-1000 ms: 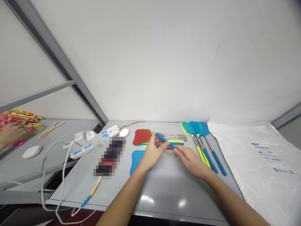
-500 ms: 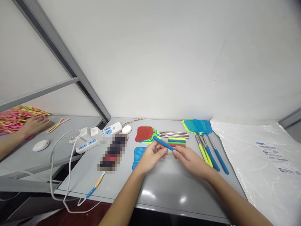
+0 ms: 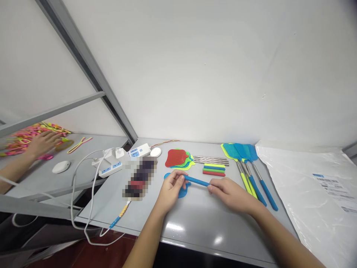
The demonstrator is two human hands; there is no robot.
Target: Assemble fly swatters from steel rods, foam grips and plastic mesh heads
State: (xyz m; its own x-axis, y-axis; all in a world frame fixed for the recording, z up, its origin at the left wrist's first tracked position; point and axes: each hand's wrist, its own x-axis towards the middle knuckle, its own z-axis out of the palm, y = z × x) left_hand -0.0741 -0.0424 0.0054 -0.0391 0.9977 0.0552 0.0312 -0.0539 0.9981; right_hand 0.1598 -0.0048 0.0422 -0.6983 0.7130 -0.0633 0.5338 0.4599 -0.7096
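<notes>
Blue handle [image 3: 197, 181] gripped by left hand [image 3: 172, 187] and right hand [image 3: 227, 191].
Metal rods [image 3: 212, 160] on bench [image 3: 200, 223], 1 o'clock from handle.

A slim, solid-blue tube [image 3: 197, 181] stands out against a gray table [image 3: 200, 219], where a red, dot-perforated paddle [image 3: 176, 158] tops green, blue and yellow paddles [image 3: 187, 165], slender metal rods [image 3: 211, 160] gleam silver, and short round sticks [image 3: 214, 171] run yellow, blue, green, red.

Rods [image 3: 212, 160] lie behind the grips [image 3: 214, 170]; the swatters [image 3: 242, 152] lie right of both, beside the bag [image 3: 306, 201] (perhaps touching it).
</notes>
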